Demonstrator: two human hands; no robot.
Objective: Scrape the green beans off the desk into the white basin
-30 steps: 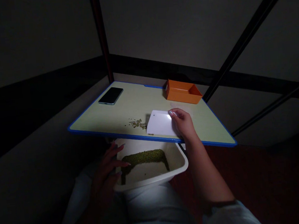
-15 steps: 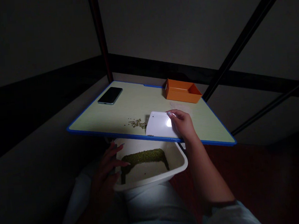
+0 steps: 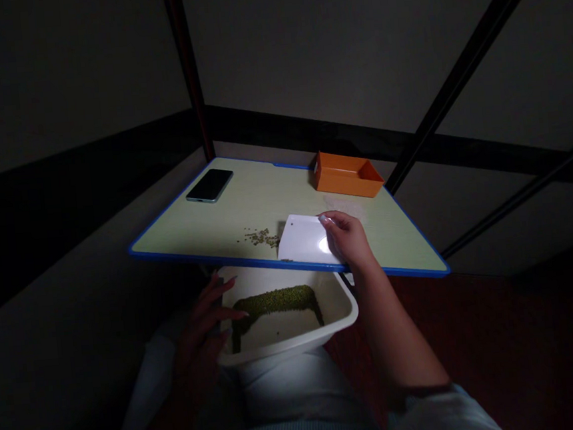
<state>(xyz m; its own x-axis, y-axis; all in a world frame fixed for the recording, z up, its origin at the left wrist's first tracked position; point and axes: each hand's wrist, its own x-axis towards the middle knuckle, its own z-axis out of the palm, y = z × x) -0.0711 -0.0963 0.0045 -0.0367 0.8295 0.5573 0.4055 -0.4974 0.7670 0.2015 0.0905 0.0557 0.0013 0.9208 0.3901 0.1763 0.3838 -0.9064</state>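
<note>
My right hand point(image 3: 346, 235) pinches the right side of a flat white scraper point(image 3: 302, 237), thumb on top. The scraper lies low over the table, its lower edge near the blue front edge, with a bright glare on it. Small greenish grains point(image 3: 262, 237) lie scattered just left of it, and a few show at its lower left corner. Below the table edge, a white plastic tub point(image 3: 342, 304) rests at my lap. Green beans or grains point(image 3: 278, 300) are heaped along its far side. My left hand point(image 3: 203, 329), in shadow, grips the tub's left side, fingers reaching over the rim.
The pale table point(image 3: 167, 232) has a blue rim. A phone point(image 3: 210, 185) lies at its back left, and an orange open box point(image 3: 346, 175) stands at the back right. A faint pale patch point(image 3: 343, 204) shows before the box. Dark walls enclose the table's far sides.
The glare on the scraper has slid slightly lower. Both hands, the tub and the grains stay practically in place, while the whole view shifts a little.
</note>
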